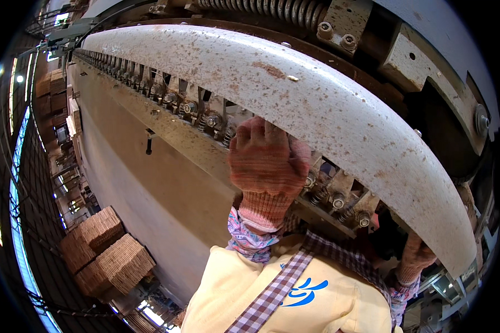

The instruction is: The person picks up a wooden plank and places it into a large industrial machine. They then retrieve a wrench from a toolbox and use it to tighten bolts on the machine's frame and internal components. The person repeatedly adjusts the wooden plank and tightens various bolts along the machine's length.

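My left hand [269, 161], in a worn reddish knit glove, is raised against the row of spring-loaded bolts [190, 107] under the long white curved guard [328, 105]. Its fingers are curled in toward the bolts, and whatever they close on is hidden. Farther right, my right hand [418, 253], gloved too, is at the guard's lower right edge. The guard covers its fingers, so their grip does not show. Between the hands, more bolts with springs and nuts [339, 201] stick out. Rust and brown specks mark the guard.
A broad beige machine panel [166, 183] stretches away to the left. Above the guard sit a large coil spring [266, 8] and a bolted metal bracket [347, 25]. Stacked brown wooden pieces [116, 252] stand on the far left. A yellow apron [316, 294] fills the bottom.
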